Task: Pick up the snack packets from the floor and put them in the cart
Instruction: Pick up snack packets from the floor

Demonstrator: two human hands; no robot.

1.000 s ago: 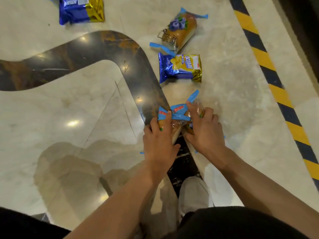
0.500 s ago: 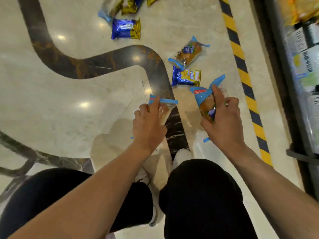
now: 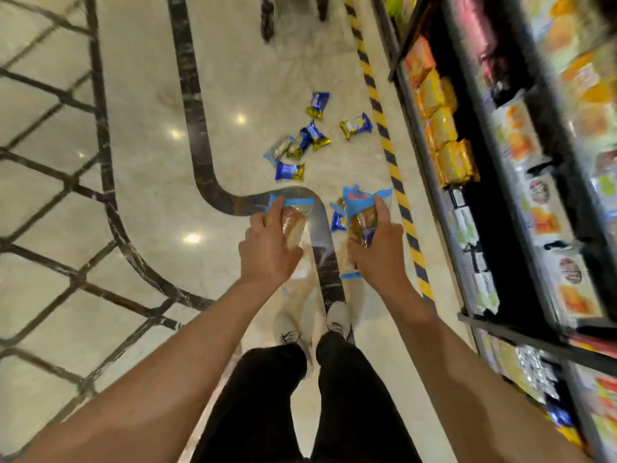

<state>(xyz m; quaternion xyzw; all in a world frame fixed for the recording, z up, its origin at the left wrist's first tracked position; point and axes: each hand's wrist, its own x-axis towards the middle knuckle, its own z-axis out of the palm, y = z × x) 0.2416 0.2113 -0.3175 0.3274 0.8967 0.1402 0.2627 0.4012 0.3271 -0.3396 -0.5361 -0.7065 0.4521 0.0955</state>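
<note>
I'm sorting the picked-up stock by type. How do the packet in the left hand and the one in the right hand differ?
The left hand holds a clear packet with a pale bun; the right hand holds a packet with a broad blue top, red label and darker filling. Both have blue sealed edges and are off the floor.

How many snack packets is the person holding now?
2. One clear packet in the left hand, one blue-topped packet in the right hand. Another may be hidden behind them.
</note>
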